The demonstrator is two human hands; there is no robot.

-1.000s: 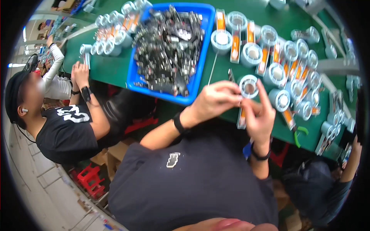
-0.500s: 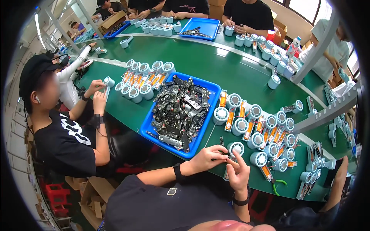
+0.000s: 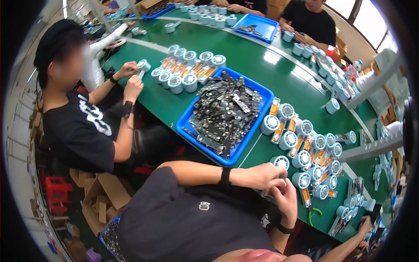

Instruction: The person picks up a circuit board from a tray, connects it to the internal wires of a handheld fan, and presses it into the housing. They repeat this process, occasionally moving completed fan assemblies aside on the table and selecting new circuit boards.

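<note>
On the green table [image 3: 244, 56] many round reels [image 3: 301, 158] stand finished; your left hand [image 3: 262, 175] and right hand [image 3: 286, 198] pinch another reel [image 3: 280, 162], the blue bin [image 3: 192, 117] of parts full.

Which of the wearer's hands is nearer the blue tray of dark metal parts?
Left. The left hand lies just below the blue tray, near its closest corner; the right hand sits lower and farther right, behind the left.
</note>
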